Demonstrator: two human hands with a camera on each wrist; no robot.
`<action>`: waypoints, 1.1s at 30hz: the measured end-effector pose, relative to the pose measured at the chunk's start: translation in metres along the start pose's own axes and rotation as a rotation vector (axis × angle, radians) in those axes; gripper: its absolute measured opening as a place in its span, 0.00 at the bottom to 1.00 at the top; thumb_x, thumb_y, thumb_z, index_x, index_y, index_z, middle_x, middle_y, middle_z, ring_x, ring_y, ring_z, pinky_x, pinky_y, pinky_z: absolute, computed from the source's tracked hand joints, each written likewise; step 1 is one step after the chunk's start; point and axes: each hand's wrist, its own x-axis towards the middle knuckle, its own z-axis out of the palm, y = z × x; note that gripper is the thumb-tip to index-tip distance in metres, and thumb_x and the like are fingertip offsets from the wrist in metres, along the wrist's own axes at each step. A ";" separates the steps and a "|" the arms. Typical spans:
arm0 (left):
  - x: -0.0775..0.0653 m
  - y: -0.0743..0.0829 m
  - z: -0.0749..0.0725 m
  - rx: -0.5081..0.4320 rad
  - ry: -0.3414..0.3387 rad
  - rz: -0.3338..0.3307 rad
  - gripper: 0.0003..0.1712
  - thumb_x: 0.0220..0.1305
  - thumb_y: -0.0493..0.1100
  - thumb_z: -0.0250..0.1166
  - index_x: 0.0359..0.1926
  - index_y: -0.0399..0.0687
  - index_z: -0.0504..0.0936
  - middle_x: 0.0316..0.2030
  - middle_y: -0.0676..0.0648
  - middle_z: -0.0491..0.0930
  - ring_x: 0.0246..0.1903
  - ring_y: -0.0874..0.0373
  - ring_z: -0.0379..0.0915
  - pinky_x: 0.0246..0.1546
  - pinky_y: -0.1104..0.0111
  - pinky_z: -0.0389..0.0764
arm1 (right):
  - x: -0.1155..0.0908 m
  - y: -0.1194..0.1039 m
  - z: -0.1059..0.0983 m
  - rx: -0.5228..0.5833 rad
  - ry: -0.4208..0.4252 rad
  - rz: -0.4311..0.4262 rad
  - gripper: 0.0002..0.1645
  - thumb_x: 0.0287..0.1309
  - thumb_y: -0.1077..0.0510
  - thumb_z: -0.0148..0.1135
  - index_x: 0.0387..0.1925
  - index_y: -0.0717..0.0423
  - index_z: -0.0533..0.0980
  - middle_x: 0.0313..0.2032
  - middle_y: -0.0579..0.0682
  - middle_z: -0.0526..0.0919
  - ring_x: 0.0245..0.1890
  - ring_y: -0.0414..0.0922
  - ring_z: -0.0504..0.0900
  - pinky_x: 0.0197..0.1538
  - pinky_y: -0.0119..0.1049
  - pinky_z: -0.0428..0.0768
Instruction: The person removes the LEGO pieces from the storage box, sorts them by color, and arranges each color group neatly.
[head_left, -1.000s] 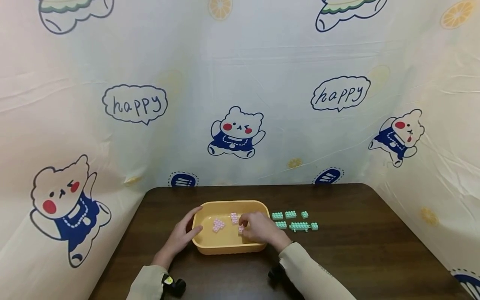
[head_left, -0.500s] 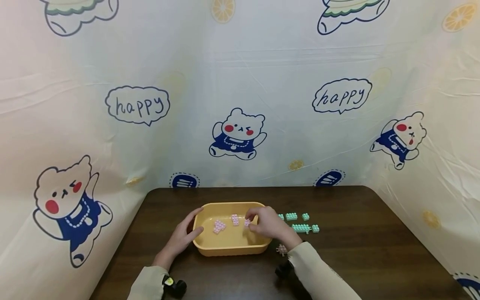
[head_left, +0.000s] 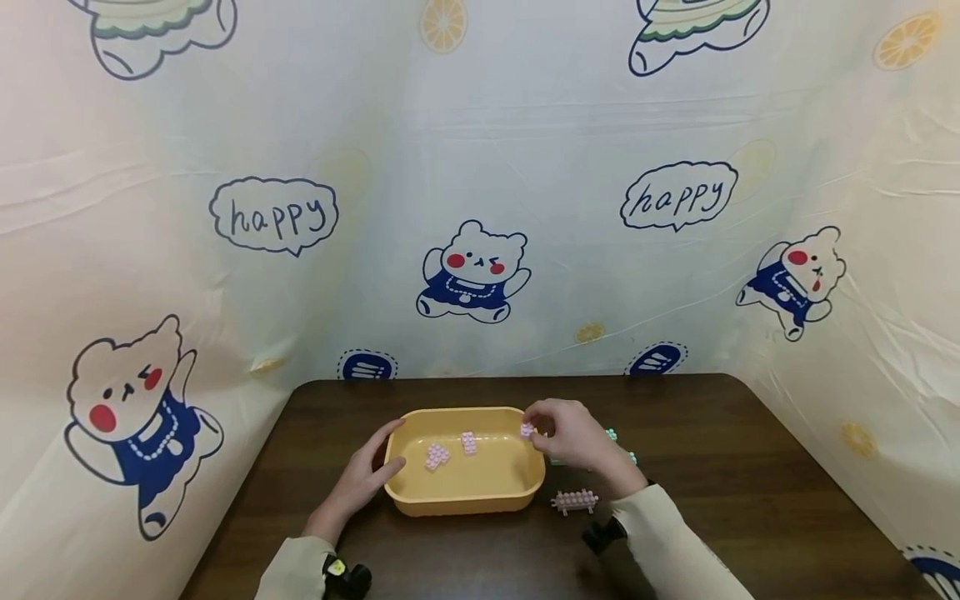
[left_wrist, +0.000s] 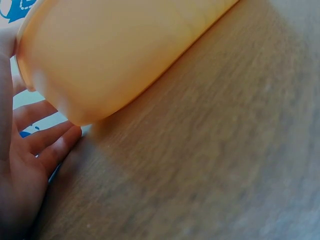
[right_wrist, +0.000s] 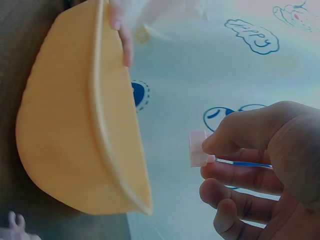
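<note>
A yellow plastic tray (head_left: 465,505) stands on the table in the head view. My left hand (head_left: 360,479) grips its left end, thumb over the rim and fingers along the outer wall. Pinched between the thumb and fingertips of my right hand (head_left: 572,433) is a small pink building block (right_wrist: 197,148), held above the tray's right rim. In the right wrist view that hand (right_wrist: 255,160) and the block are beside the tray wall. On the tray's floor lie a cluster of pink blocks (head_left: 437,456) and one pink block piece (head_left: 468,442).
A pink block assembly (head_left: 575,500) with small pegs lies on the table right of the tray. Green blocks (head_left: 611,434) are behind it, largely hidden by my right hand and forearm. A printed curtain (head_left: 480,167) hangs behind the dark wooden table (head_left: 705,467).
My right hand has lifted a pink block from the tray's floor and carried it right, to above the rim. The pink assembly has come into sight, while the green blocks became mostly covered.
</note>
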 end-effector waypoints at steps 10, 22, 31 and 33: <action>0.004 -0.014 0.004 -0.004 -0.006 0.006 0.35 0.68 0.41 0.60 0.73 0.43 0.59 0.70 0.35 0.61 0.63 0.37 0.67 0.58 0.50 0.73 | -0.013 0.009 -0.022 0.011 0.043 -0.048 0.07 0.55 0.56 0.69 0.38 0.47 0.82 0.32 0.39 0.82 0.26 0.36 0.75 0.28 0.28 0.76; 0.009 -0.042 0.011 -0.011 0.031 0.000 0.35 0.67 0.47 0.62 0.72 0.58 0.60 0.71 0.44 0.63 0.64 0.45 0.68 0.60 0.55 0.73 | -0.030 0.025 -0.033 0.018 0.052 0.006 0.08 0.54 0.58 0.69 0.38 0.46 0.82 0.32 0.39 0.81 0.26 0.36 0.74 0.28 0.29 0.75; 0.008 -0.041 0.010 -0.008 0.037 0.004 0.35 0.67 0.47 0.62 0.72 0.58 0.60 0.71 0.44 0.62 0.64 0.45 0.68 0.59 0.61 0.73 | -0.044 0.035 -0.038 0.010 0.047 0.083 0.10 0.53 0.59 0.70 0.38 0.45 0.81 0.32 0.39 0.80 0.26 0.39 0.73 0.27 0.30 0.74; 0.009 -0.041 0.010 -0.013 0.034 0.006 0.35 0.67 0.46 0.62 0.72 0.57 0.60 0.71 0.43 0.62 0.63 0.45 0.68 0.58 0.65 0.73 | -0.047 0.037 -0.039 0.016 0.047 0.088 0.10 0.52 0.61 0.69 0.38 0.47 0.81 0.33 0.41 0.81 0.26 0.39 0.74 0.27 0.30 0.75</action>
